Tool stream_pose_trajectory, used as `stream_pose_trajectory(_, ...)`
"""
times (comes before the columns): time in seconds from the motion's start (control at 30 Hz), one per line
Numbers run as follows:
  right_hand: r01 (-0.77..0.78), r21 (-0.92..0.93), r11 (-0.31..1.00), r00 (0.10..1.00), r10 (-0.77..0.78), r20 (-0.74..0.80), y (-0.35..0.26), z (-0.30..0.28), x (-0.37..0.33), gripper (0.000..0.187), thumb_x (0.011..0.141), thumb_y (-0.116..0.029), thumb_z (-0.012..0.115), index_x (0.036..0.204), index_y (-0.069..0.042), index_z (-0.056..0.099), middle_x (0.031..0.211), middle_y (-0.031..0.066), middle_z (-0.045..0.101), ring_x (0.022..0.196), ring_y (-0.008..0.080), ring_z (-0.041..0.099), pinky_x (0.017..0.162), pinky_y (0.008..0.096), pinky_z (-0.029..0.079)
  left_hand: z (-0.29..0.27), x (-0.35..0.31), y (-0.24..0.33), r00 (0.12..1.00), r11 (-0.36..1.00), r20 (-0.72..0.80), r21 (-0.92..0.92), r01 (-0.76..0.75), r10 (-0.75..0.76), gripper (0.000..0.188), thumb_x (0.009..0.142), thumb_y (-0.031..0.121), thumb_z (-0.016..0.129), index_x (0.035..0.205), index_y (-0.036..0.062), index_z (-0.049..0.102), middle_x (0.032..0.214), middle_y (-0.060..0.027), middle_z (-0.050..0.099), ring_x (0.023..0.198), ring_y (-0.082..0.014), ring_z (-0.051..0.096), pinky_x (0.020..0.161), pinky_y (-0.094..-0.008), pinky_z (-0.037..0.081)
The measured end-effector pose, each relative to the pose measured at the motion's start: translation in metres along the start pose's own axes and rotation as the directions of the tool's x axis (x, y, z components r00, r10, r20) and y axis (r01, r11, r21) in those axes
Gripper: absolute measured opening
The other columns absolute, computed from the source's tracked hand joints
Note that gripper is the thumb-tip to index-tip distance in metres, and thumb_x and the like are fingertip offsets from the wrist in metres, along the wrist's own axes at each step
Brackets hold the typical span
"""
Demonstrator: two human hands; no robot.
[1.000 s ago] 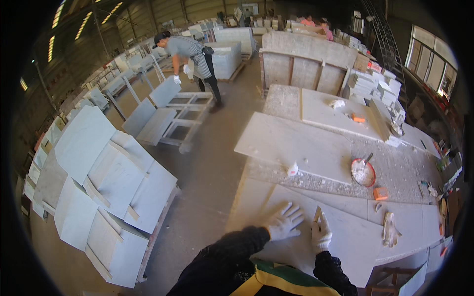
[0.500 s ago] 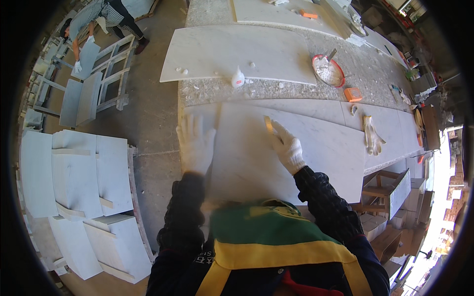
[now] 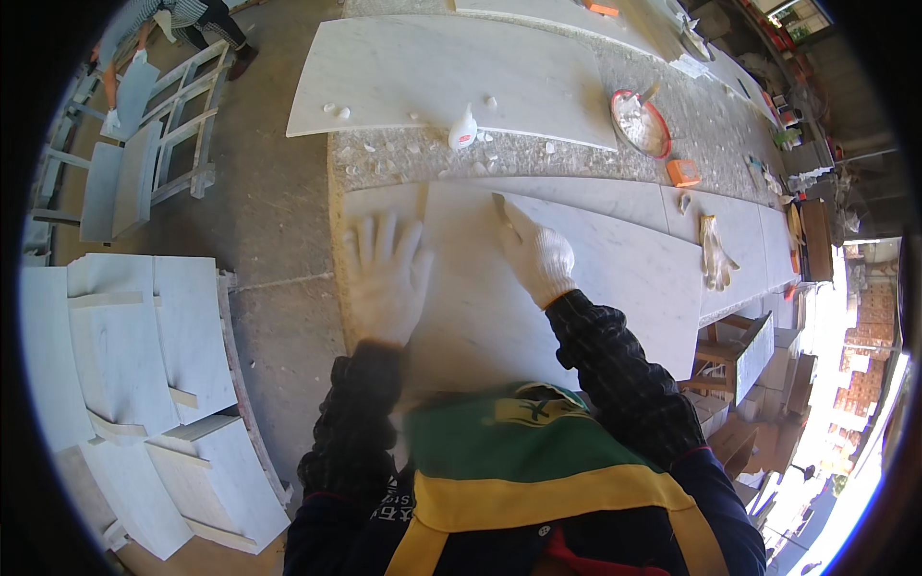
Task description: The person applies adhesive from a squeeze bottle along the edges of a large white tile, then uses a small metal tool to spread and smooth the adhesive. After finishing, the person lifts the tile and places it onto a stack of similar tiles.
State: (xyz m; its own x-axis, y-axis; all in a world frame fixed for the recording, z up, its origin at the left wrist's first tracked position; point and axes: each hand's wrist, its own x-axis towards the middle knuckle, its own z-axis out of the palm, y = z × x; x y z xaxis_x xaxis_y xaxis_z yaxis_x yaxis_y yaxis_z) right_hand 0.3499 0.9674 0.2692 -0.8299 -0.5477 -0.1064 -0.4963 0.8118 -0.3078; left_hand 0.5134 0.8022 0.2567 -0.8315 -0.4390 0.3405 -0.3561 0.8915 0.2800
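Note:
A pale, grey-veined stone slab (image 3: 624, 288) lies in front of me on the worktable. My left hand (image 3: 387, 278), in a white glove, is spread out over the slab's left end. White-gloved too, my right hand (image 3: 540, 261) is over the middle of the slab, closed on a small thin flat piece (image 3: 500, 205). Only a tan-brown edge of that piece shows past the fingertips, so its kind cannot be made out. Beneath the near slab and slightly turned from it lies another pale slab (image 3: 586, 189).
Beyond my hands are a white squeeze bottle (image 3: 463, 130), a red-rimmed bowl of white paste (image 3: 641, 125), an orange block (image 3: 683, 173) and a loose glove (image 3: 715, 254). A larger slab (image 3: 432, 77) lies farther back. Stacked slabs (image 3: 125, 336) stand left; a person (image 3: 206, 24) bends over a rack.
My right hand has moved left and slightly away from me with the thin piece, which has turned. My left hand has shifted slightly, fingers more clearly spread. The whole view has shifted a little.

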Motion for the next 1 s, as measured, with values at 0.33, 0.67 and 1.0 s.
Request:
stream_pose_trajectory(0.33, 0.307, 0.043, 0.951, 0.935, -0.293, -0.2, -0.019, 0.049, 0.022, 0.038, 0.1, -0.033, 0.055, 0.137, -0.024, 0.059, 0.085, 0.011, 0.074, 0.07, 0.035, 0.071, 0.057, 0.0489, 0.052, -0.002, 0.002, 0.0, 0.999, 1.0, 0.045, 0.005, -0.009, 0.009, 0.043, 0.103, 0.037, 0.056, 0.138, 0.0124, 0.064, 0.15, -0.0161, 0.053, 0.141, -0.0421, 0.042, 0.124, -0.056, 0.023)
stream_pose_trajectory(0.67, 0.026, 0.109, 0.994, 0.987, -0.009, -0.159, 0.029, -0.002, -0.029, 0.043, 0.101, -0.032, 0.059, 0.143, -0.022, 0.06, 0.099, 0.0142, 0.076, 0.085, 0.0378, 0.072, 0.071, 0.0476, 0.057, -0.001, 0.003, 0.001, 1.0, 0.999, 0.028, 0.033, -0.008, 0.007, 0.041, 0.099, 0.035, 0.061, 0.134, 0.0139, 0.063, 0.147, -0.0124, 0.054, 0.139, -0.0388, 0.043, 0.123, -0.0578, 0.025)
stream_pose_trajectory(1.0, 0.118, 0.055, 0.992, 0.99, -0.113, -0.084, -0.017, 0.035, 0.021, 0.045, 0.1, -0.027, 0.055, 0.144, -0.02, 0.055, 0.08, 0.0106, 0.073, 0.068, 0.0335, 0.07, 0.057, 0.0495, 0.052, 0.001, 0.002, 0.0, 0.997, 0.998, 0.067, 0.049, -0.029, 0.026, 0.042, 0.101, 0.035, 0.059, 0.137, 0.0138, 0.062, 0.149, -0.0127, 0.053, 0.142, -0.0398, 0.043, 0.123, -0.0584, 0.025)
